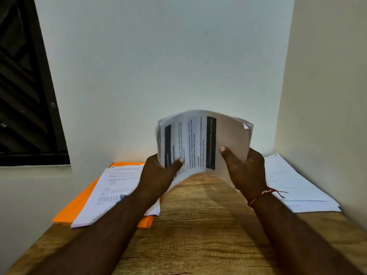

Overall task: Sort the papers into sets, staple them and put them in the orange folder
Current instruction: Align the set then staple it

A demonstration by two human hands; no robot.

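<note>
Both hands are holding a sheaf of printed papers point(198, 135) up off the wooden worktop point(198, 225), near the middle of the view. The sheaf is bowing into an arch, its printed face turning toward the camera, with dark bands and lines of text running sideways; most of the print is blurring.

The left hand point(158, 175) is gripping the sheaf at its 8 o'clock corner, the thumb pressing on the front face while the other fingers are curling behind the paper, out of sight. The right hand point(244, 171) is gripping the 4 o'clock corner the same way: thumb lying on the front, fingers wrapping round the back. A red thread point(262, 195) is circling the right wrist.

The orange folder point(83, 201) is lying flat on the worktop at 8 o'clock from the sheaf, close to the left wall. A stack of printed forms point(119, 185) is resting on it, covering most of its top, and the left forearm is crossing above that stack's near corner. A second stack of white sheets point(294, 185) is lying at 4 o'clock, beside the right wall. A dark window point(25, 86) is showing at 10 o'clock.
</note>
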